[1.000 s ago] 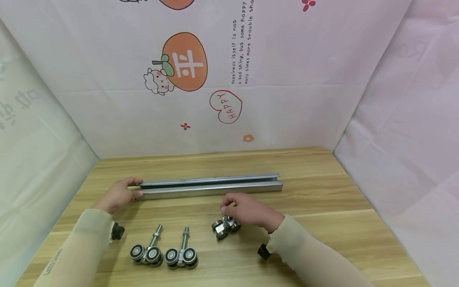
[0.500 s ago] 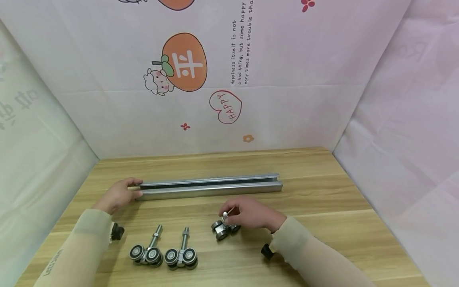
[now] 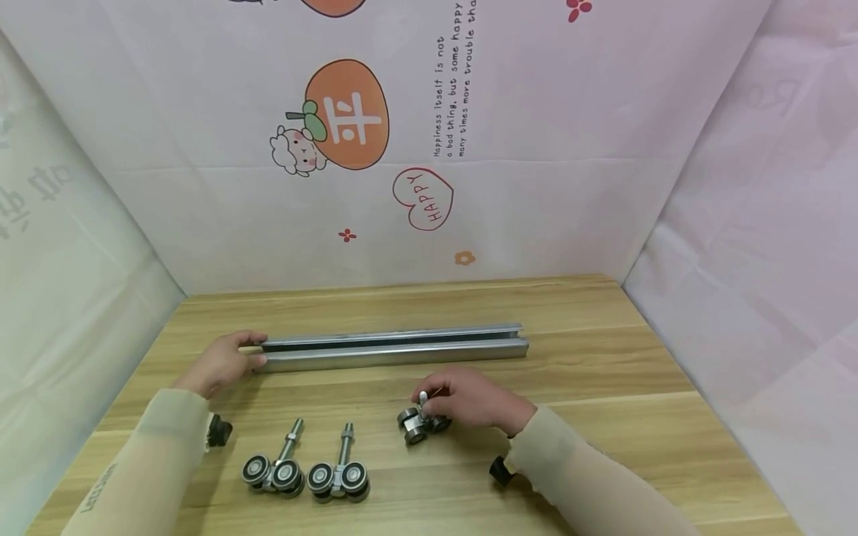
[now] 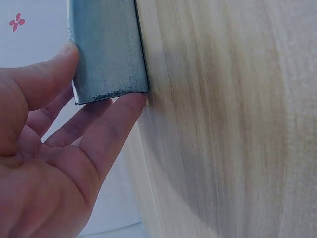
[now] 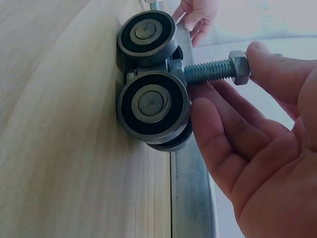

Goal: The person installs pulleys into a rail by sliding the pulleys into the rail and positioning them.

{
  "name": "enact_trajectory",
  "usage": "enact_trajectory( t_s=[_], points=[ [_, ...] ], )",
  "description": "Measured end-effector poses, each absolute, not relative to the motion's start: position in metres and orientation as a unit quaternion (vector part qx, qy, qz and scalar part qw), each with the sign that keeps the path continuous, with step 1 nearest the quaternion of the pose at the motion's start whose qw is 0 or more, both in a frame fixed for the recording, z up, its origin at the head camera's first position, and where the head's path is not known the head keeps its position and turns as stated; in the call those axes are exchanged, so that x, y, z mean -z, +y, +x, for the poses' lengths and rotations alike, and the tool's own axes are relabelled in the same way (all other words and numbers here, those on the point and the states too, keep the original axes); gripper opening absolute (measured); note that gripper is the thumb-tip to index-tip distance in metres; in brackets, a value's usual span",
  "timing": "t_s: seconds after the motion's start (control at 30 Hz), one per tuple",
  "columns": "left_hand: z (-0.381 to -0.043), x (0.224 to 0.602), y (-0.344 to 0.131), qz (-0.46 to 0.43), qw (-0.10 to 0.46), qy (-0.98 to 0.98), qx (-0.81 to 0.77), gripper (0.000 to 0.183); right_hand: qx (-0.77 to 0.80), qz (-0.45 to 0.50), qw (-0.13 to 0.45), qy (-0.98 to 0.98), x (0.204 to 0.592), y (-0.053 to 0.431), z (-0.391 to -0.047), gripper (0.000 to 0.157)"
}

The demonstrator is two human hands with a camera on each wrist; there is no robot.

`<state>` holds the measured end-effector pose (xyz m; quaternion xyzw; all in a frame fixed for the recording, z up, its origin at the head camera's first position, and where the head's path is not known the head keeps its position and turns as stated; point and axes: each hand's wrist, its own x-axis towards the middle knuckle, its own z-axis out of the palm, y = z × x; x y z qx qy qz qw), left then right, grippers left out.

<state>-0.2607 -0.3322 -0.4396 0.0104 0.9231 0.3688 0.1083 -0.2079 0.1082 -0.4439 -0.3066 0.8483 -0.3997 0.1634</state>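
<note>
A grey metal rail (image 3: 395,357) with a slot along its top lies across the far half of the table. My left hand (image 3: 224,365) holds its left end; in the left wrist view the thumb (image 4: 62,69) presses on one edge and fingers reach the cut end. My right hand (image 3: 476,398) holds a four-wheeled roller trolley (image 5: 153,101) by its upright bolt. In the right wrist view the thumb is at the nut (image 5: 239,68) and the fingers lie behind the threaded bolt (image 5: 208,72). The trolley's wheels stand on the wood.
Two more roller trolleys, one on the left (image 3: 273,475) and one beside it (image 3: 339,480), lie near the front with their bolts pointing away from me. White printed cloth (image 3: 536,186) hangs behind the wooden table (image 3: 603,417) and along both sides.
My right hand has come slightly nearer and lower, and its thumb has come to the trolley's bolt, whose tip now shows between the fingers. My left hand and the rail have stayed put.
</note>
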Motion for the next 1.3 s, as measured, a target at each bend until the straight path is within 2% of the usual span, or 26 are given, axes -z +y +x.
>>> enact_trajectory(
  t_s=[0.57, 1.3],
  points=[
    [-0.263, 0.442, -0.334, 0.013, 0.109, 0.925, -0.363, 0.054, 0.390, -0.251, 0.115, 0.878, 0.445, 0.109, -0.203, 0.017],
    [-0.262, 0.440, -0.333, 0.012, 0.114, 0.921, -0.371, 0.054, 0.400, -0.222, 0.109, 0.883, 0.445, 0.123, -0.209, 0.015]
  ],
)
